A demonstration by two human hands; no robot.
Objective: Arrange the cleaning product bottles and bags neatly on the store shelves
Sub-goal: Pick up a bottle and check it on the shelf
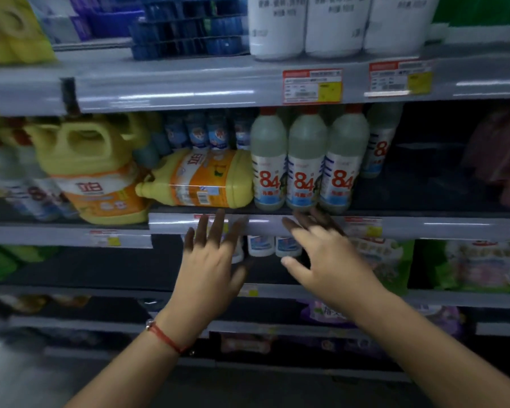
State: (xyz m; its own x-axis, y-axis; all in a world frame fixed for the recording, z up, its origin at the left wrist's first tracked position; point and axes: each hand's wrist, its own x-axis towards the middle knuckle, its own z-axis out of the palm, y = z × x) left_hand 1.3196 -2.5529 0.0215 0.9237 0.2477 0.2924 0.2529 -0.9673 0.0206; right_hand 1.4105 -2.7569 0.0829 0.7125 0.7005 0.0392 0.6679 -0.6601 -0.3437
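Note:
A yellow detergent jug [200, 179] lies on its side on the middle shelf [424, 223], cap pointing left. To its left stands an upright yellow jug [97, 172]. Three white "84" disinfectant bottles [304, 169] with red caps stand in a row right of the lying jug. My left hand [209, 257] is spread with straight fingers just below the lying jug, fingertips at the shelf edge. Below the "84" bottles my right hand [324, 251] is also spread, its fingertips near the bottle bases. Neither hand holds anything.
The top shelf carries large white bottles [306, 25], dark blue packs [189, 25] and a yellow bag [12, 28]. Small blue-labelled bottles [206, 131] stand behind the lying jug. Lower shelves hold green and purple bags [477, 263] and small white bottles [273, 245].

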